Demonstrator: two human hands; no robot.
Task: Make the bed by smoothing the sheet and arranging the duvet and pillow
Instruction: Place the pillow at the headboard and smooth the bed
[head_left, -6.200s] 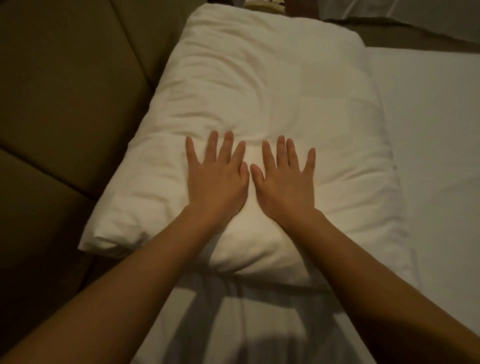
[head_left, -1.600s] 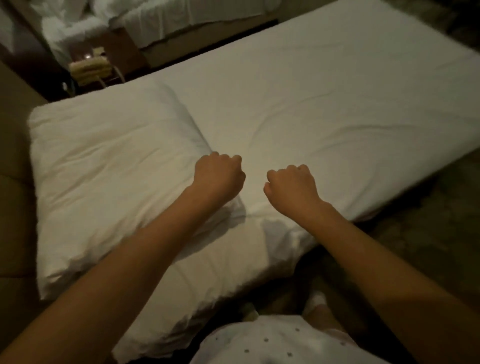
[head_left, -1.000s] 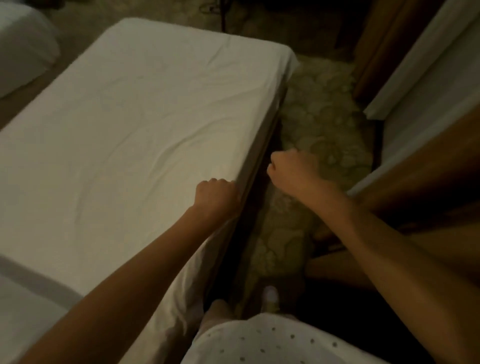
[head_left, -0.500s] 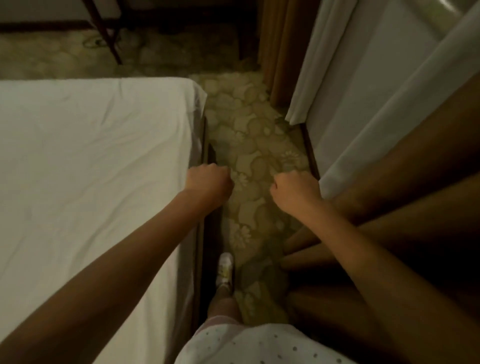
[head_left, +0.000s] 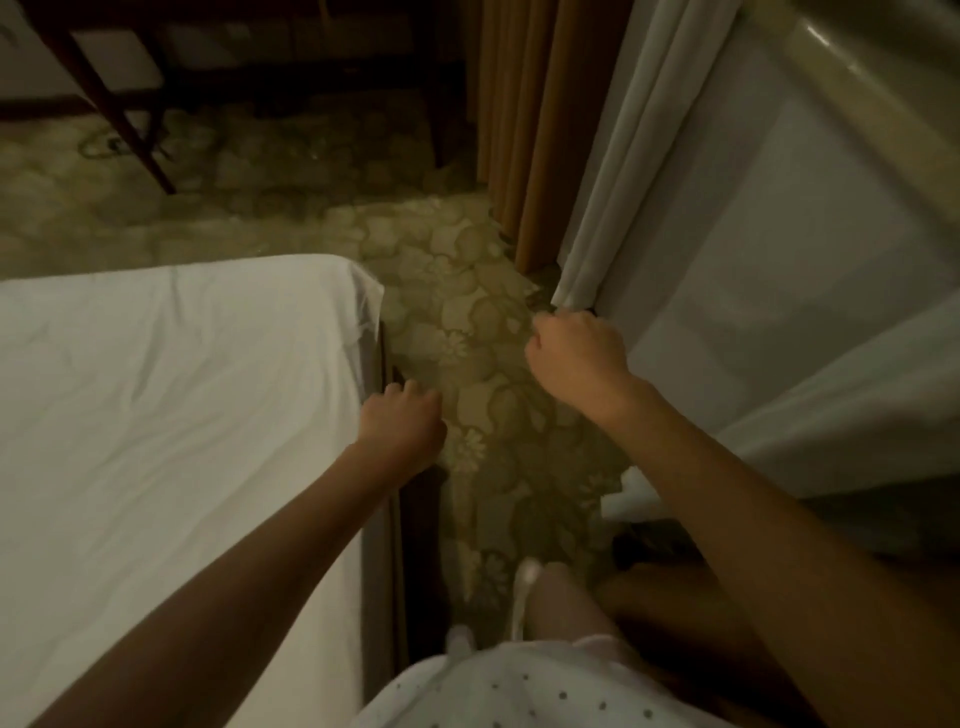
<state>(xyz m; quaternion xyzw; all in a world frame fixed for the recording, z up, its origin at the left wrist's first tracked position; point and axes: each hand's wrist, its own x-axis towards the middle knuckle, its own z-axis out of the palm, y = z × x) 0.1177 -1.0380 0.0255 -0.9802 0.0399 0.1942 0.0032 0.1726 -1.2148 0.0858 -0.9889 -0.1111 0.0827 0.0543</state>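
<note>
As I stand beside the bed (head_left: 370, 582), left grip (head_left: 402, 426) hovers at its edge and right grip (head_left: 576, 358) near the curtain (head_left: 615, 156), both curled into empty fists. The sheet (head_left: 156, 415) lies mostly smooth across the bed. Next, I judge, comes finding the duvet, unseen here.

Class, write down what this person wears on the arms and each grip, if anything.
Nothing: both forearms are bare, with no sleeve in view. The left grip and right grip show no visible glove, ring, watch or bracelet. Below them is a white garment with small dark dots.
</note>
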